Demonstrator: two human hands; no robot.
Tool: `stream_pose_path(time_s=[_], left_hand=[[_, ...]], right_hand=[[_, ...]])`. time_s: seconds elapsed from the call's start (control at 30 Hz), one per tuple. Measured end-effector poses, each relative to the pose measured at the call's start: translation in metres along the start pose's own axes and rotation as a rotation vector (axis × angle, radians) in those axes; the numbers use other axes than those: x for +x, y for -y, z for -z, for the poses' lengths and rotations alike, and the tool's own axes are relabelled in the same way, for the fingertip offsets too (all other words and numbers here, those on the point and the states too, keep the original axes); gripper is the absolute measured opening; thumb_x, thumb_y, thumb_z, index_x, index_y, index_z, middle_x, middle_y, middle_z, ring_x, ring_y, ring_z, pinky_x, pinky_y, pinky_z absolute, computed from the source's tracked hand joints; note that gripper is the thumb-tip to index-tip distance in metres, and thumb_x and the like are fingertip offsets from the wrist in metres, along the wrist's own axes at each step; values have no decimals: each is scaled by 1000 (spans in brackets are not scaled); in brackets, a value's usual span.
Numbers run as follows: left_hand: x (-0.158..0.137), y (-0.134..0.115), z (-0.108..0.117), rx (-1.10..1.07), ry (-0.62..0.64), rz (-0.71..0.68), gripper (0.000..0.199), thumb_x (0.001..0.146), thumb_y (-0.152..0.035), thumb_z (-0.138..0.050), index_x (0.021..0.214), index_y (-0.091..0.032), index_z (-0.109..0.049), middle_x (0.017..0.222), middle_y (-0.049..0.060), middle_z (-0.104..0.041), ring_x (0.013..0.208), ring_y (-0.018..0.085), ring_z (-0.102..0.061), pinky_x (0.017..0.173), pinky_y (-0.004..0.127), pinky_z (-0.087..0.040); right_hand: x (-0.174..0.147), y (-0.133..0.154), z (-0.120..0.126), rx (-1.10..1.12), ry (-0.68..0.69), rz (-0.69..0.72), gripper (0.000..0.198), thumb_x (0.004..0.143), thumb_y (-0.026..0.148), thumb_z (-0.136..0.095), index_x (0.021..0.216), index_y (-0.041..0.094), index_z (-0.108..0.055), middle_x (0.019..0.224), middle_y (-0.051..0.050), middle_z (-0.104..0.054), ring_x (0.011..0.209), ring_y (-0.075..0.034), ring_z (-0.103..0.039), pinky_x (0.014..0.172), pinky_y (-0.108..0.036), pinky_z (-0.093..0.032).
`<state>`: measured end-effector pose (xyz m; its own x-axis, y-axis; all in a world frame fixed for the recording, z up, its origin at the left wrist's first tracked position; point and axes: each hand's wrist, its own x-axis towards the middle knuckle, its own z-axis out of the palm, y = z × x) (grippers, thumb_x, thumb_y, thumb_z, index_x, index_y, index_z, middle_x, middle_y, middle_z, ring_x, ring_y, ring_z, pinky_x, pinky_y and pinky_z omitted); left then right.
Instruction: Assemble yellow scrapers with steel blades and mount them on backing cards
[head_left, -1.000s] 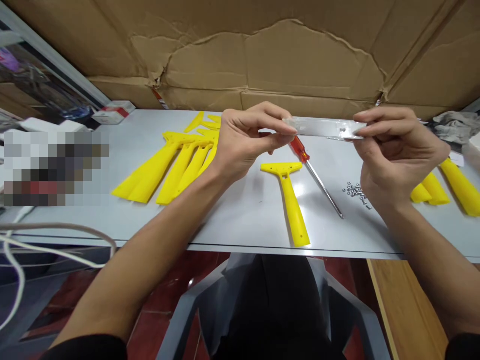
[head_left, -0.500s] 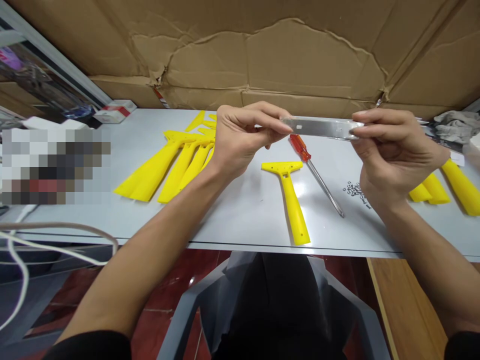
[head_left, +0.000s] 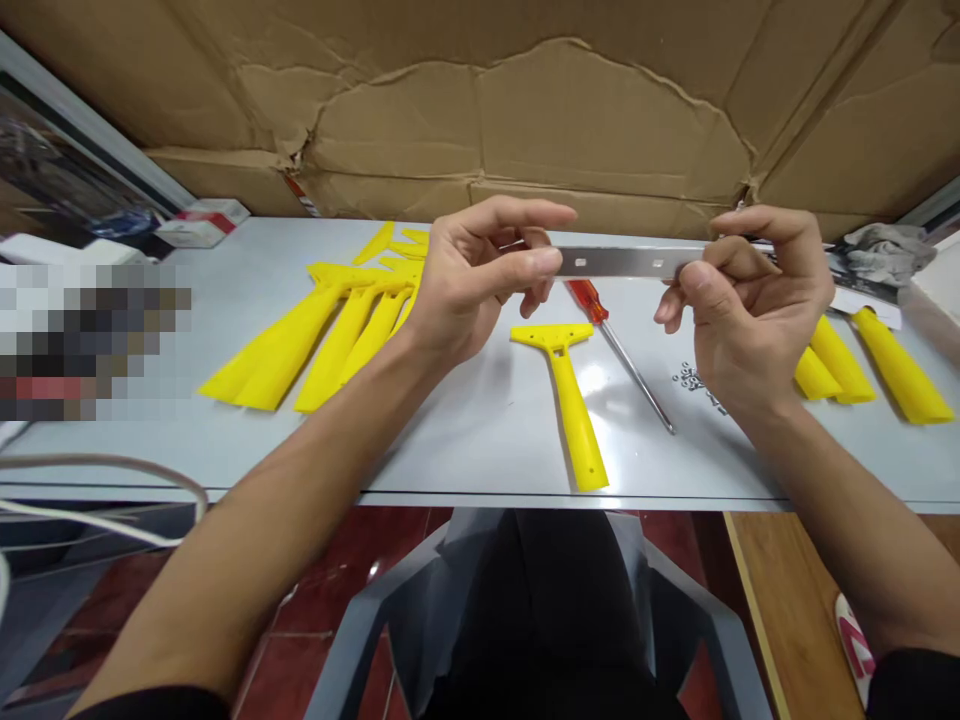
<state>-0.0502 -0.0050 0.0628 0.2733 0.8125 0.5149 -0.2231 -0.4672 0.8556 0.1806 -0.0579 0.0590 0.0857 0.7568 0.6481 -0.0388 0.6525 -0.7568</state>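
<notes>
A flat metal blade (head_left: pixel 619 263) with small square holes is held level above the table between my two hands. My left hand (head_left: pixel 491 265) pinches its left end between thumb and fingers, the index finger raised. At the right end my right hand (head_left: pixel 750 280) grips it with thumb and bent fingers, which cover that end. Below lies a yellow scraper handle (head_left: pixel 576 410) with a T-shaped head, its grip pointing toward me. Just right of it a screwdriver (head_left: pixel 630 360) with a red handle lies slanted. Several small screws or nuts (head_left: pixel 690 378) are scattered near my right wrist.
Several more yellow handles (head_left: pixel 262 340) are piled at left, and other yellow handles (head_left: pixel 904 370) lie at right. Torn cardboard (head_left: pixel 585 130) stands behind the table (head_left: pixel 450 450). A small red-and-white box (head_left: pixel 202 222) sits at the back left; cables (head_left: pixel 105 462) hang at the front left.
The blade has turned so that its square holes face me more plainly. My left index finger has lifted off it, and my right fingers have shifted. The view has moved slightly.
</notes>
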Motion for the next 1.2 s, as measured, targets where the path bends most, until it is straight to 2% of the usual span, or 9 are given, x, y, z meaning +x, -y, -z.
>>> stream_pose_path(time_s=[0.2,0.3,0.43,0.63,0.73,0.87,0.93,1.07,1.2], left_hand=[[1,-5,0,-82,10,36,24,76,-35,-84,98,-27,-80,66,-4,-60,52,8,-57,46,23,-46],[0,-6,-1,-78,-5,64,25,73,-33,-85,97,-27,-80,73,-3,-64,54,9,-58,47,23,-48],[1,-2,-1,-125,-1,-21,29,71,-28,-90,98,-28,-80,82,-3,-66,59,8,-61,50,24,-52],[2,2,1,-103,2,-34,35,69,-34,-97,99,-29,-80,89,-2,-71,79,14,-69,56,26,-56],[-1,-2,1,-140,19,16,39,65,-35,-101,99,-32,-81,92,-3,-74,82,14,-71,57,24,-58],[-5,-8,0,-30,56,91,45,68,-55,-98,102,-33,-80,111,-3,-78,91,18,-78,54,22,-60],[-5,-9,-1,-14,58,101,45,69,-54,-98,103,-32,-79,114,-2,-78,96,20,-80,54,21,-61],[-4,-7,-4,-54,57,91,42,74,-53,-97,96,-27,-74,95,-2,-74,87,19,-81,53,23,-63],[-3,-5,-6,-63,55,99,41,82,-62,-89,92,-26,-72,73,-5,-63,70,16,-79,50,24,-61]], right_hand=[[-6,4,-2,-52,22,-6,25,90,38,-81,99,19,-67,83,-1,-65,72,-8,-70,59,-21,-57],[-10,6,-1,-101,21,60,19,92,37,-79,100,21,-73,92,-3,-68,77,-9,-72,62,-23,-59],[-14,5,4,-234,11,147,20,90,36,-81,108,25,-76,106,-4,-71,83,-10,-72,66,-27,-64],[-15,3,5,-328,16,227,22,88,35,-83,106,28,-74,104,-6,-70,96,-13,-69,78,-34,-69],[-13,0,4,-350,-1,185,24,90,38,-81,107,23,-72,105,-5,-70,90,-10,-69,75,-29,-66],[-13,-6,4,-380,-14,123,31,90,40,-81,113,21,-72,103,-3,-70,81,-5,-69,70,-22,-61],[-14,-7,4,-372,-16,113,31,94,43,-78,114,20,-71,100,-3,-70,80,-5,-70,67,-19,-59],[-15,-2,1,-358,-51,119,28,101,47,-67,110,21,-72,84,-2,-67,71,-4,-67,59,-17,-52],[-13,4,1,-307,-22,49,32,100,49,-69,98,18,-70,65,1,-56,53,-1,-53,48,-16,-40]])
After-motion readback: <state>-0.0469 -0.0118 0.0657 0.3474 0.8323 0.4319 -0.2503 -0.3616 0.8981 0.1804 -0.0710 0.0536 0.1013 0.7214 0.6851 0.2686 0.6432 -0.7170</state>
